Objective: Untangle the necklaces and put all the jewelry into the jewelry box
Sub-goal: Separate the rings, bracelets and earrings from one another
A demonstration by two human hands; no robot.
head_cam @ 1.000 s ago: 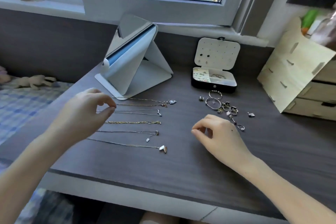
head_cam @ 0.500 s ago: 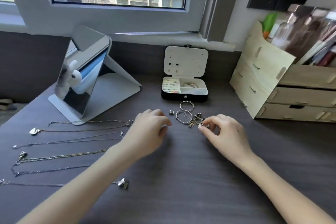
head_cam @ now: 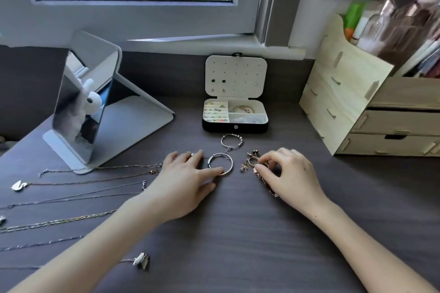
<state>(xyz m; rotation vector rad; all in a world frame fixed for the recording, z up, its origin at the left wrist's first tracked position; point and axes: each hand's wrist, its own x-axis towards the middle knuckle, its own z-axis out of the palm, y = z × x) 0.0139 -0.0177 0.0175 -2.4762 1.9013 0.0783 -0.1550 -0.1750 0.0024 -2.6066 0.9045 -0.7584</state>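
The jewelry box [head_cam: 235,123] stands open at the back of the desk, its lid upright with earrings pinned in it. In front of it lie a beaded bracelet [head_cam: 232,141] and a silver bangle [head_cam: 220,164]. My left hand [head_cam: 183,181] rests flat on the desk, its fingertips touching the bangle's near rim. My right hand [head_cam: 288,173] pinches a small piece in a pile of rings and earrings [head_cam: 251,163]. Several necklaces [head_cam: 71,197] lie stretched out in separate lines on the left.
A folding mirror [head_cam: 81,114] stands at the back left. A wooden drawer organizer [head_cam: 371,112] filled with cosmetics takes the right side. The dark desk [head_cam: 238,245] runs toward me between my forearms. A window sill lies behind the box.
Both hands left the necklace rows and moved right to the pile before the box. My left hand flattened onto the bangle; my right hand keeps pinching among the rings.
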